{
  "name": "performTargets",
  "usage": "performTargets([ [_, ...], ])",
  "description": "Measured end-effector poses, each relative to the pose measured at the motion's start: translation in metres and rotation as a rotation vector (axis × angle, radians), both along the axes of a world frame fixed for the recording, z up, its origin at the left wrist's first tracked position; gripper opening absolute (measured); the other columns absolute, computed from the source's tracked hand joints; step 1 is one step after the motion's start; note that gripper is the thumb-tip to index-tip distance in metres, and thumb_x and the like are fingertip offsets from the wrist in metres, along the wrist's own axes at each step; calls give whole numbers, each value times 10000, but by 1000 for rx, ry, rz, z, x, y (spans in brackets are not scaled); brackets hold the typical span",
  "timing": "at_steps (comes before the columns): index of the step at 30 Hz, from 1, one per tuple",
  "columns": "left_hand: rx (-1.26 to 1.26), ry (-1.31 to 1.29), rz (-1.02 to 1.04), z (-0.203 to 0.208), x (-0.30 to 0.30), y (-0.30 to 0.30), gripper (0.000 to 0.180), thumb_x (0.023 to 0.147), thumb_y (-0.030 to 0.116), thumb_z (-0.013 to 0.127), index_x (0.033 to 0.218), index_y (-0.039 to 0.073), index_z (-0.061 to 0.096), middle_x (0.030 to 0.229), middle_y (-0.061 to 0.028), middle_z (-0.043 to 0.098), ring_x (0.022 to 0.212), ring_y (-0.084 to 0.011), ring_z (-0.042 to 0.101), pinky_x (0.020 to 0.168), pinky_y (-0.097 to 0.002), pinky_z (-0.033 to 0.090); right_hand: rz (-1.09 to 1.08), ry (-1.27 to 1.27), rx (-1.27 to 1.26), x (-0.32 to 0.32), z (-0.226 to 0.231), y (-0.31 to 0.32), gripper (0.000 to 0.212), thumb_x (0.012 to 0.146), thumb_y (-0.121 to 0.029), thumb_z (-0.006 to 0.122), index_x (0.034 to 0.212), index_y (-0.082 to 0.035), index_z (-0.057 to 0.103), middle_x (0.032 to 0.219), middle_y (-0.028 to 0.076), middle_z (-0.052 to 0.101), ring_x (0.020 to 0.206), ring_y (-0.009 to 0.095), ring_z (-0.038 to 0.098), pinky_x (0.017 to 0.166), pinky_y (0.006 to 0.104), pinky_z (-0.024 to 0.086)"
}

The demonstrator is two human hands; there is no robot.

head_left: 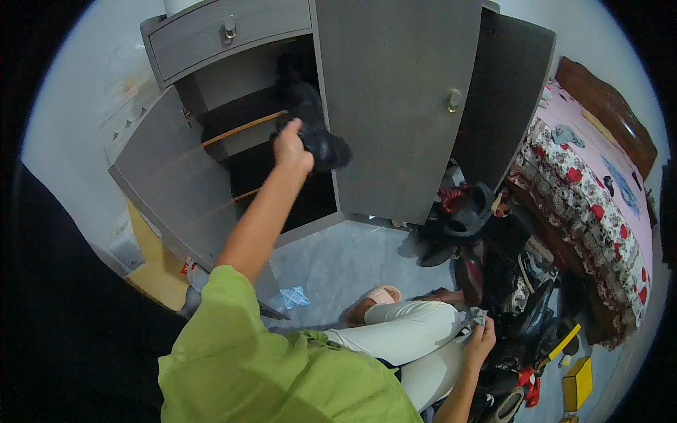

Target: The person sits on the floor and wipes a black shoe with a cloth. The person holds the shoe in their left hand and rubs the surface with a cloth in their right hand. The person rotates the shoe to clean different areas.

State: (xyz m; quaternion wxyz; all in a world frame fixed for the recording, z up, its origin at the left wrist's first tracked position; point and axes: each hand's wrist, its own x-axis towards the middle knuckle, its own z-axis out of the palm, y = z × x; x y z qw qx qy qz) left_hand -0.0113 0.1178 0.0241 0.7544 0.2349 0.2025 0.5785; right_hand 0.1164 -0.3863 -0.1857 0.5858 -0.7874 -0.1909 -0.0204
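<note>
My left hand [293,149] is stretched forward, its fingers closed round a black boot [326,144]. The boot is slightly blurred and hangs in front of the open shelf compartment of a grey cabinet [395,92]. Its dark upper part blends into the shadow inside, so its full shape is hard to make out. Low by my right knee, my right hand [479,343] is closed on a crumpled grey-white cloth [474,321]. Dark shelves [243,111] with light wooden front edges show behind the boot.
A low cabinet door [173,176] swings out at the left; a taller door [508,84] stands open at the right. Piled shoes [522,282] cover the floor beside a bed [585,190]. A yellow box [578,384] and a blue-white packet [294,297] lie on the floor.
</note>
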Motion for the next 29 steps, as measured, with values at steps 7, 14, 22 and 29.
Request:
performTargets([
  [7,60,233,430,59,-7,83,542,808,143,634,1277,-61,453,1305,-183,498,1142,-315,519,979,-413,418,-28,7,-20,1,-1,-4,217,861,-42,444,1005,29,589,812,48,588,735,126,519,677,257,437],
  [14,82,383,358,107,0,180,470,820,119,604,1238,-61,482,1401,-175,398,1230,-297,423,1031,-406,343,-20,5,-45,-3,11,4,188,880,-66,457,974,24,592,777,53,578,708,133,513,660,264,435],
  [22,195,788,251,88,-3,249,457,820,104,600,1247,-35,515,1429,-188,391,1257,-320,426,987,-424,386,-36,48,-224,0,7,6,211,892,-86,456,1008,30,588,814,83,612,730,146,546,688,264,442],
  [29,351,1572,150,116,-4,260,468,830,127,586,1283,28,521,1397,-193,437,1308,-302,390,903,-395,447,-9,16,-193,5,-2,7,224,854,-52,458,1021,36,580,794,164,627,685,234,572,671,318,465],
])
